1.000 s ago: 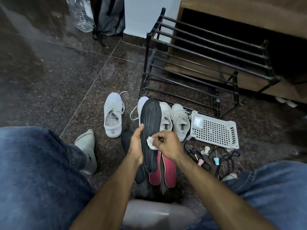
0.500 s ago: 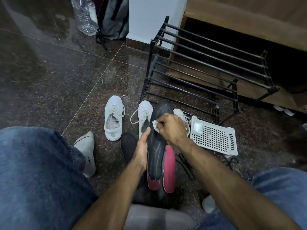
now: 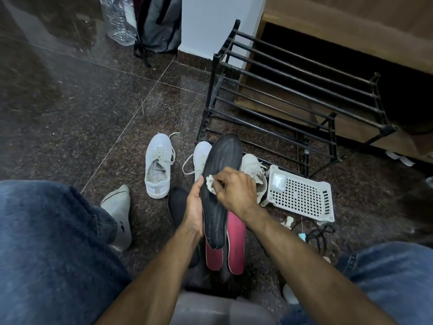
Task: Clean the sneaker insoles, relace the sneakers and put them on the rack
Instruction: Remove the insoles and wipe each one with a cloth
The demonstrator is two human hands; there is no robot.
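Observation:
My left hand (image 3: pixel 195 208) grips a long black insole (image 3: pixel 219 184) by its left edge and holds it up over the floor. My right hand (image 3: pixel 235 192) pinches a small white wipe (image 3: pixel 210 182) and presses it on the insole's middle. Two pink insoles (image 3: pixel 236 245) lie on the floor below it, and another black insole (image 3: pixel 178 205) lies to the left. One white sneaker (image 3: pixel 158 166) stands apart on the left. Two more white sneakers (image 3: pixel 201 156) (image 3: pixel 254 167) show behind the held insole. The black metal rack (image 3: pixel 293 99) stands behind them.
A white perforated plastic basket (image 3: pixel 302 195) lies right of the sneakers, with black laces (image 3: pixel 317 235) and small items beside it. A backpack (image 3: pixel 161 24) and a plastic bottle (image 3: pixel 120 19) lean at the far wall. My socked foot (image 3: pixel 119 212) and jeans-clad knees frame the floor.
My right hand slid the wipe up the insole toward its toe and has come back down to the middle. The camera view shifted slightly. My left hand keeps its hold.

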